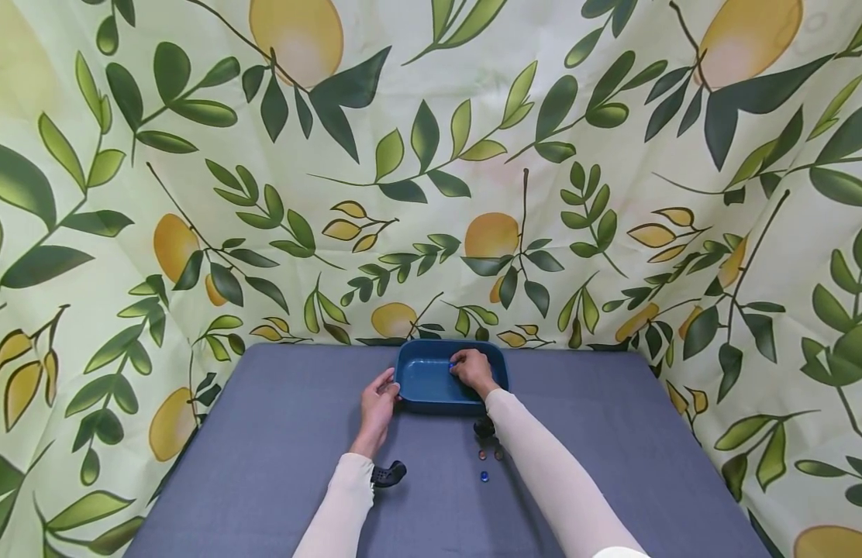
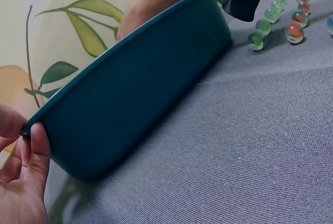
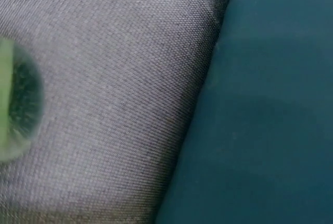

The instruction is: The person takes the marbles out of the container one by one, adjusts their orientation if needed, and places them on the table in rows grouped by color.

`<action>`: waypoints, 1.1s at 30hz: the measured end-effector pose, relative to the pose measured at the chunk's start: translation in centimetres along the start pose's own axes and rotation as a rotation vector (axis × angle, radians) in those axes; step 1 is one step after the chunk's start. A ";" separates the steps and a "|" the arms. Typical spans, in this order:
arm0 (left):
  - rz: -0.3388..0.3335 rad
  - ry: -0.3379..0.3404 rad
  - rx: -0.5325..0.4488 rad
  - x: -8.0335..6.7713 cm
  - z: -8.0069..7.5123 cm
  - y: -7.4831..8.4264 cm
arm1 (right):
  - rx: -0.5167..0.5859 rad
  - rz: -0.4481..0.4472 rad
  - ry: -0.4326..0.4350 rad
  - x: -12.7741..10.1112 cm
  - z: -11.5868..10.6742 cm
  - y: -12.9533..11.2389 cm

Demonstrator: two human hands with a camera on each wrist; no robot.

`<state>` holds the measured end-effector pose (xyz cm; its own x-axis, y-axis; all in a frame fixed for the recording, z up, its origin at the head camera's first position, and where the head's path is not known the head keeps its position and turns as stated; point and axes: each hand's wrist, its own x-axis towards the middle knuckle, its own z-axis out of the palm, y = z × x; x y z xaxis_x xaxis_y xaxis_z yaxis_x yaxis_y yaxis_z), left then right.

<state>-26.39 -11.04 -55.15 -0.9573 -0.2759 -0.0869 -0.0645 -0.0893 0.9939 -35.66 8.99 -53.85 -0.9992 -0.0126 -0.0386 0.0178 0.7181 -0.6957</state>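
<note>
A dark teal plastic tub (image 1: 439, 408) sits at the far side of the table. My left hand (image 1: 378, 401) grips its left rim, with thumb and fingers at the edge in the left wrist view. My right hand (image 1: 475, 371) reaches over the right part of the tub and pinches a small blue marble (image 1: 452, 365) at its fingertips. The left wrist view shows the tub's outer wall (image 2: 130, 88) and, beyond it, green marbles (image 2: 264, 26) and orange marbles (image 2: 294, 33) in rows. One green marble (image 3: 20, 99) appears close up at the right wrist view's left edge.
A grey cloth (image 1: 277, 457) covers the table. Near my right forearm lies a blue marble (image 1: 484, 477) beside orange ones (image 1: 482, 455). Black wrist camera mounts (image 1: 389, 473) stick out from the sleeves. A leaf-and-fruit patterned curtain (image 1: 431, 232) stands right behind the tub.
</note>
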 end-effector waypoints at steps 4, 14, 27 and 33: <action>0.003 -0.014 -0.016 -0.4 -0.1 0.4 | 0.000 -0.010 -0.019 0.1 0.2 0.0; -0.008 -0.001 -0.011 -0.2 0.0 0.0 | 0.068 -0.032 -0.026 -0.3 -0.4 -0.1; -0.017 -0.013 -0.004 -0.2 -0.1 0.3 | 0.177 -0.081 0.011 -1.5 -2.0 -0.6; 0.042 -0.005 -0.025 -0.5 -0.1 0.3 | 0.208 -0.115 0.015 -2.8 -2.8 -1.3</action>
<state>-25.92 -11.02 -54.86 -0.9604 -0.2751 -0.0443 -0.0168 -0.1014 0.9947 -32.96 10.01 -50.79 -0.9954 -0.0750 0.0592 -0.0910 0.5537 -0.8277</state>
